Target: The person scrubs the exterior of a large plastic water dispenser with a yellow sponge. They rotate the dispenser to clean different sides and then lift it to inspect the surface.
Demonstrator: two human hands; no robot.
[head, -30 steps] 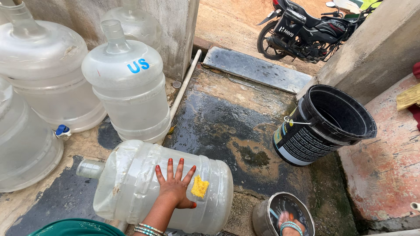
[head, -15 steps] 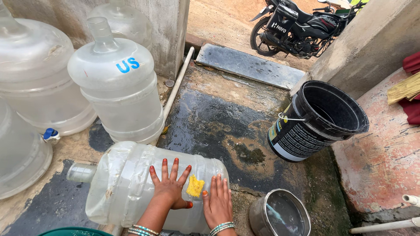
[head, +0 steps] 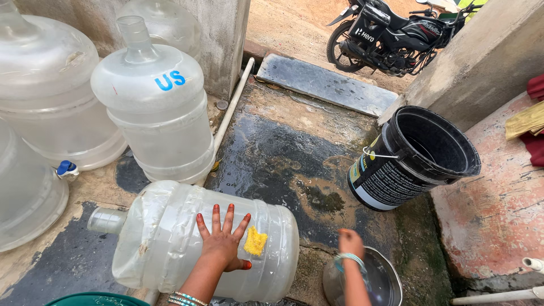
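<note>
On wet ground [head: 272,153], jug [head: 170,238] under left hand [head: 222,243].

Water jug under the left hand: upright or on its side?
On its side. The water jug lies flat on the wet ground, neck pointing left; the left hand is spread on its wall beside a yellow sponge.

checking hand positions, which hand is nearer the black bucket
Right. The right hand is over the steel bowl, just below the black bucket; the left hand rests farther away on the lying jug.
</note>
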